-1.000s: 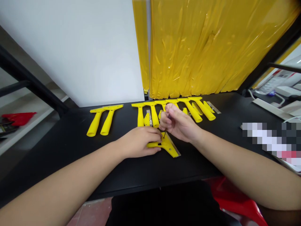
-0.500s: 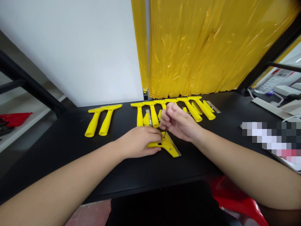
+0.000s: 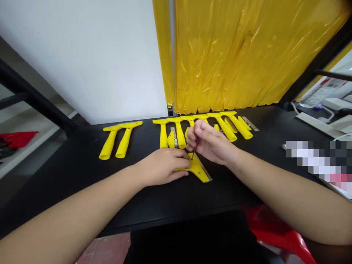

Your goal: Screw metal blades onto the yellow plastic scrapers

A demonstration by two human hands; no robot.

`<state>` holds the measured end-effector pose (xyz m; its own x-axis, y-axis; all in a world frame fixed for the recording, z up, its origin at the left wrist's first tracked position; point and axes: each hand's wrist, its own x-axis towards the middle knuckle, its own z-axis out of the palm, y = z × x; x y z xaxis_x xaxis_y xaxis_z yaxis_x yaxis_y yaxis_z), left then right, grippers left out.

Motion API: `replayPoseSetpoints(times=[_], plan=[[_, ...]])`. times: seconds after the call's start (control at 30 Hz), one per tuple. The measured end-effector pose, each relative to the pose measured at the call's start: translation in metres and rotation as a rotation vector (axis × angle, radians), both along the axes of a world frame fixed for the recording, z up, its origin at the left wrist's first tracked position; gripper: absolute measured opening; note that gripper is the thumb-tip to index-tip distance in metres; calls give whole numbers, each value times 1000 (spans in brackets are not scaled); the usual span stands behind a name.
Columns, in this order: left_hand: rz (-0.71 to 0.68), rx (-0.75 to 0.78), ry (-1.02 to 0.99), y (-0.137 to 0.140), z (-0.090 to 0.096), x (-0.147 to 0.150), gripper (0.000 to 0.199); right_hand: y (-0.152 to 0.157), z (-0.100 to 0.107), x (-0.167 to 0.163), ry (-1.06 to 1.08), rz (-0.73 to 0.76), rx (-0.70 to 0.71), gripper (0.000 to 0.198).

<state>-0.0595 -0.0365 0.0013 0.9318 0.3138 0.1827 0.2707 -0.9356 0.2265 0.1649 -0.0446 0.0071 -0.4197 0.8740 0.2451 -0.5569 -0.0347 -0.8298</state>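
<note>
One yellow T-shaped plastic scraper [image 3: 197, 170], left hand [image 3: 162, 167] gripping handle [image 3: 183, 169], long axis pointing rightward from it; right hand [image 3: 211, 142] pinching slim metal shaft [image 3: 193, 154].

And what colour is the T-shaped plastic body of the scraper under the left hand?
Bright yellow: the scraper body shows best in the head view.

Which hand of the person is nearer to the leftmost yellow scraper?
Left. The left hand is to the right of the leftmost yellow scraper, slightly closer to the person; the right hand is farther right.
</note>
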Motion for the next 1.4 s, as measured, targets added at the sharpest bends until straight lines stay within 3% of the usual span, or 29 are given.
replayPoseSetpoints(times=[0.1,0.33,0.6,0.77,1.0,1.3,1.4], plan=[[1,16,4,0,0,0,22,5,-1,3,-20,-21,9,28],[5,-1,11,0,0,1,20,2,-2,2,-23,90,-18,29],[10,-3,-18,0,-1,1,20,2,2,3,-39,14,5,30],[-1,-1,-6,-1,0,1,20,0,0,1,28,75,-34,28],[12,-6,-10,0,-1,1,19,1,-1,-2,-25,-59,6,30],[12,-50,-12,-1,3,0,15,1,12,7,35,-79,-53,35],[16,-68,-35,-2,3,0,12,0,20,20,3,41,-7,39]])
